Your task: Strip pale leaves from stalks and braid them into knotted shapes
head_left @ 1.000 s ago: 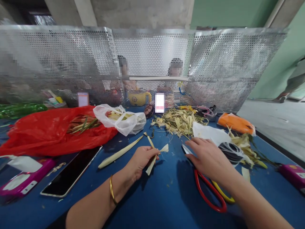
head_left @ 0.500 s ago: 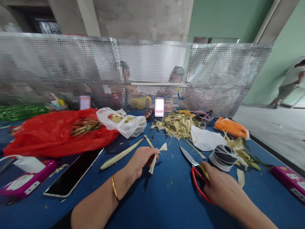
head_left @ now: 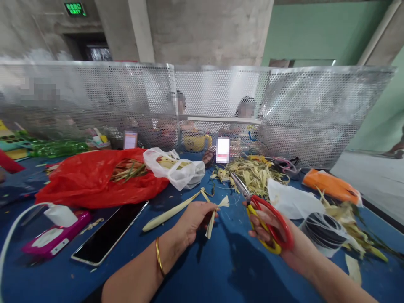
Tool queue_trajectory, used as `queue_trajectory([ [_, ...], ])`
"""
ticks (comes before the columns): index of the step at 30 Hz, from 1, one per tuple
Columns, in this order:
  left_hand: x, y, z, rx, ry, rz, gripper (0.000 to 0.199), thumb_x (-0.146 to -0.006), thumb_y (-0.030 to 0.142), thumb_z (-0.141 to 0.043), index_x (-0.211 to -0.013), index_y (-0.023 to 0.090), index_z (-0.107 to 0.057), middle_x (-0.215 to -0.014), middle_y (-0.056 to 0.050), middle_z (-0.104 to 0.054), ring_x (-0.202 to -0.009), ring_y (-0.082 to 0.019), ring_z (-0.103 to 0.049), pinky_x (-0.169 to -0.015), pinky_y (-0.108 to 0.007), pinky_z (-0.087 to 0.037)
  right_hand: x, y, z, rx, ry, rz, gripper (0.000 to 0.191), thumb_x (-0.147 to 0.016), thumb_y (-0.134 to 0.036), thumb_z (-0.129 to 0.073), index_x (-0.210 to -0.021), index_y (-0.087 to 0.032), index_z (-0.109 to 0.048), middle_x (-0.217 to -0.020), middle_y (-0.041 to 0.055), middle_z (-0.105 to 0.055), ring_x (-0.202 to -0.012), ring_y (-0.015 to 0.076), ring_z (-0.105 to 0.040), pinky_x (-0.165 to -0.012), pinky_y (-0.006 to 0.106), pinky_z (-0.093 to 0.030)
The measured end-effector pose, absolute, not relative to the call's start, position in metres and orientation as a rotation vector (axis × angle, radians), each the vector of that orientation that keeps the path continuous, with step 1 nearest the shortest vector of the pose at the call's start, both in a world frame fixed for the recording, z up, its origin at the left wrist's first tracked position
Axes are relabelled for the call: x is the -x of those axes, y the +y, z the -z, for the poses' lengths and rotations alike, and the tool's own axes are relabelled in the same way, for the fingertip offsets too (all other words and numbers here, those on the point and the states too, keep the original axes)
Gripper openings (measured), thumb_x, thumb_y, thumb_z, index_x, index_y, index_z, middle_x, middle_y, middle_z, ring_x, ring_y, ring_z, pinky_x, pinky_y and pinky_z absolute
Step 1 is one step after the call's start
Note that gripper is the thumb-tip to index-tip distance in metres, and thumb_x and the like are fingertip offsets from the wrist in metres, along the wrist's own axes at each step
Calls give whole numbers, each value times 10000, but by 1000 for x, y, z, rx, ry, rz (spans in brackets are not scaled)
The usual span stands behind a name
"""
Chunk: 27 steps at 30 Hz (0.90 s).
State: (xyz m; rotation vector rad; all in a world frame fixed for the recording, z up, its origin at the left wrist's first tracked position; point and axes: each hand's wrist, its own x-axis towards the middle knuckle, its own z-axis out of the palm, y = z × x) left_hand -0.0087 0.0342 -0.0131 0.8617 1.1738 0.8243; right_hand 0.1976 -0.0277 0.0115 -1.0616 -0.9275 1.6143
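Note:
My left hand (head_left: 197,219), with a gold bangle at the wrist, pinches a pale folded husk strip (head_left: 211,223) whose frayed end fans out to the right. In my right hand (head_left: 267,227) are scissors (head_left: 270,219) with red and yellow handles, raised off the table. Their blades look closed and point up and to the left, towards the husk pile (head_left: 255,172). A long, pale rolled husk (head_left: 172,211) lies on the blue table (head_left: 195,273), just left of my left hand.
On the left are a red bag (head_left: 78,176), a white bag (head_left: 189,172), a black phone (head_left: 109,233) and a magenta power strip (head_left: 57,235). A wire spool (head_left: 323,231), white paper (head_left: 293,200) and orange packet (head_left: 331,185) lie right. A perforated screen (head_left: 217,92) stands behind.
The scissors have been lifted off the table and turned in my right hand. My left hand still pinches the strip. The view has shifted left, and things appear further right.

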Motion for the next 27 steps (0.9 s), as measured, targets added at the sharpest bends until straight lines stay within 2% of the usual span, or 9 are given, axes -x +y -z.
queue_trajectory([
  [3, 11, 39, 14, -835, 1163, -840, 171, -654, 280, -682, -663, 126, -608, -605, -2, -599, -490, -77, -468, -462, -199, -278, -199, -24, 2, 943, -983, -1706, 423, -783, -523, -690, -1075, -220, -644, -828, 4, -587, -633, 105, -521, -773, 328, -516],
  [6, 13, 43, 15, -811, 1164, -877, 198, -653, 297, -701, -688, 121, -618, -626, -14, -617, -503, -83, -481, -463, -199, -300, -209, -33, 12, 877, -1035, -1817, 503, -802, -588, -633, -1175, -253, -597, -922, 42, -617, -709, 142, -562, -656, 284, -496],
  [9, 13, 45, 16, -791, 1196, -918, 204, -654, 301, -711, -707, 124, -626, -639, -22, -633, -524, -93, -504, -467, -201, -314, -214, -42, 12, 997, -1049, -1893, 551, -793, -621, -624, -1192, -243, -582, -853, 41, -619, -618, 113, -535, -517, 220, -429],
  [12, 13, 46, 16, -795, 1230, -935, 204, -663, 306, -716, -715, 132, -624, -647, -19, -639, -527, -92, -501, -468, -204, -314, -212, -45, 6, 1129, -1037, -1924, 581, -774, -653, -623, -1172, -231, -586, -778, 25, -610, -539, 87, -504, -454, 190, -389],
  [16, 14, 45, 16, -809, 1253, -940, 244, -686, 357, -712, -765, 146, -620, -662, -3, -635, -560, -95, -515, -501, -203, -335, -207, -43, 1, 1200, -1039, -2006, 642, -719, -699, -642, -1161, -240, -568, -738, -2, -597, -486, 75, -500, -412, 172, -381],
  [21, 12, 43, 14, -824, 1256, -932, 226, -710, 337, -684, -834, 163, -611, -646, 20, -599, -531, -84, -470, -495, -205, -301, -203, -43, 5, 1246, -1017, -2026, 615, -724, -706, -633, -1076, -207, -562, -701, -18, -588, -485, 64, -520, -424, 152, -395],
  [27, 6, 36, 15, -873, 1217, -892, 258, -694, 355, -704, -876, 185, -638, -659, 6, -612, -560, -110, -494, -509, -213, -306, -196, -42, 3, 1234, -980, -1996, 612, -705, -717, -638, -1011, -193, -557, -653, -36, -565, -456, 56, -505, -395, 141, -378],
])
